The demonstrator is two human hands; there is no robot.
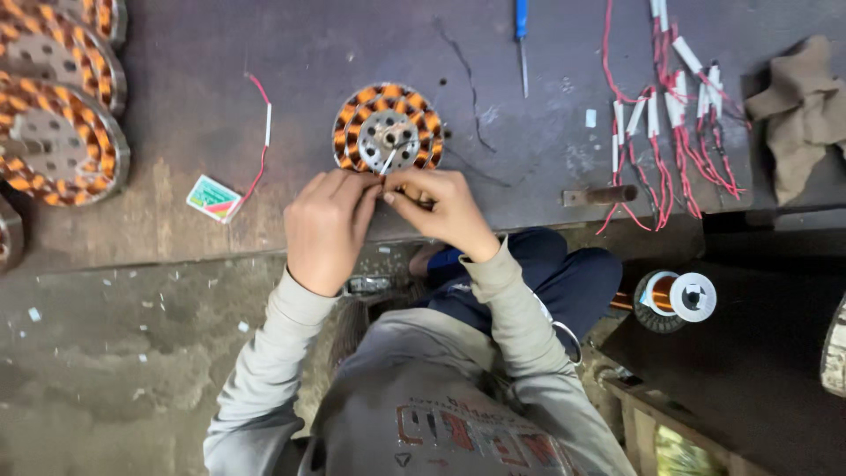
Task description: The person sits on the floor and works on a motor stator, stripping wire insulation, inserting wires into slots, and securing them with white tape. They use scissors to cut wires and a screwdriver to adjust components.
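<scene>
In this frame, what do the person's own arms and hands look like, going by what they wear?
Both arms are in long light grey sleeves with ribbed cuffs that end at the wrists. The left hand and right hand are bare: no gloves, and no rings or watch that I can make out. The sleeves belong to a grey top with red-and-white lettering on it. A thin metal ring shows by the right sleeve.

Grey sweatshirt, dark blue trousers

Long grey sleeves point(264, 353) end in ribbed cuffs at both wrists; a red-and-white print crosses the chest, bottom centre of the frame.
</scene>
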